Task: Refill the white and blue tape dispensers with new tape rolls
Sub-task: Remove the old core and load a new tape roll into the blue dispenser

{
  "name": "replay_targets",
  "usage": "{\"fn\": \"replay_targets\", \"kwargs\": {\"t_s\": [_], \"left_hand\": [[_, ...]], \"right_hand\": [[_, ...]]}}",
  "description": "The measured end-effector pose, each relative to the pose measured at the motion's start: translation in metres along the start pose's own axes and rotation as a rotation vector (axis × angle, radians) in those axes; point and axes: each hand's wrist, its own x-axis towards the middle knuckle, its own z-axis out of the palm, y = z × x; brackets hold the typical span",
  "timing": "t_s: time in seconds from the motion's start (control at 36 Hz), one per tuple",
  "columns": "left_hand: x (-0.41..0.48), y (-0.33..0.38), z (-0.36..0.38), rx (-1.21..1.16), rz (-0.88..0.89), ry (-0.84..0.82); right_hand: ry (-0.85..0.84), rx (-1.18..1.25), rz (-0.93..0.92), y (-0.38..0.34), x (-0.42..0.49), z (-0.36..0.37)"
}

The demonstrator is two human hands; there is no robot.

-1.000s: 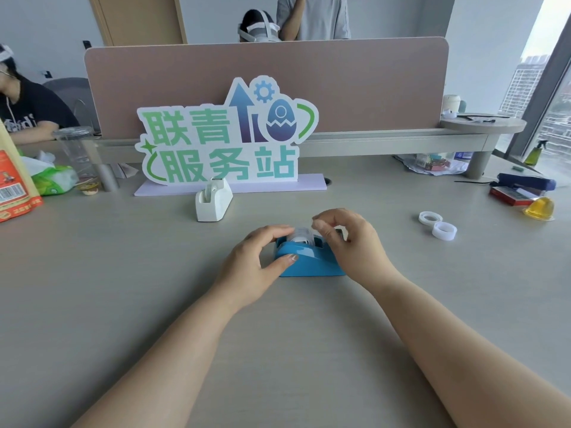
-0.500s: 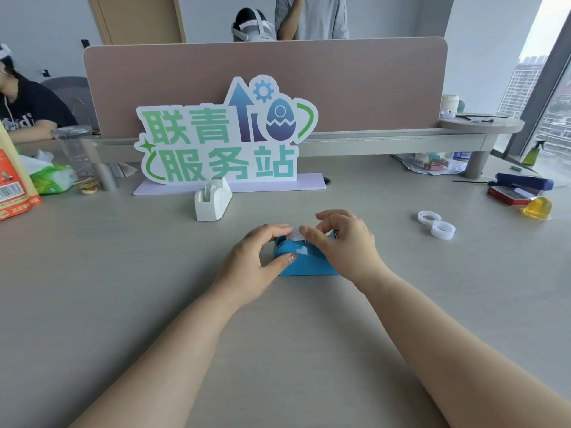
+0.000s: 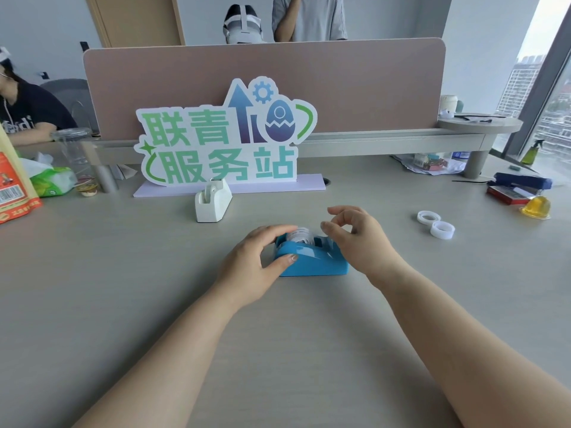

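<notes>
The blue tape dispenser [image 3: 312, 262] sits on the grey desk in front of me with a clear tape roll [image 3: 301, 235] seated in it. My left hand [image 3: 256, 262] grips the dispenser's left end, thumb on its near side and fingers over the top. My right hand [image 3: 355, 239] hovers at the dispenser's right end, thumb and forefinger close together over the cutter; any tape between them is too faint to see. The white tape dispenser [image 3: 212, 201] stands further back, left of centre, with a roll inside. Two empty white tape cores [image 3: 435, 224] lie to the right.
A lettered sign [image 3: 222, 140] on a lilac base stands behind the white dispenser, before a pink divider. A red packet [image 3: 14, 186], green tissue pack [image 3: 52, 180] and clear cup are far left. A stapler [image 3: 522, 182], red box and yellow jelly cup [image 3: 536, 208] sit far right.
My right hand lifted from the roll and shifted right toward the cutter end, its fingers spreading. My left hand stayed on the blue dispenser.
</notes>
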Motion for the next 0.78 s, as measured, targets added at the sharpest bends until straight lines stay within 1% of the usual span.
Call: {"fn": "replay_targets", "kwargs": {"t_s": [0.08,0.31,0.56,0.78], "left_hand": [[-0.001,0.0,0.0,0.003,-0.001,0.004],[0.0,-0.003,-0.001,-0.021,-0.038,0.01],[0.0,-0.003,-0.002,-0.043,-0.045,-0.002],[0.0,-0.003,-0.003,-0.039,-0.056,-0.009]], "right_hand": [[-0.023,-0.038,-0.005,0.002,0.002,-0.004],[-0.028,-0.05,-0.01,0.007,0.002,-0.009],[0.01,-0.16,-0.091,0.012,0.004,-0.016],[0.029,-0.119,-0.064,0.014,0.004,-0.027]]}}
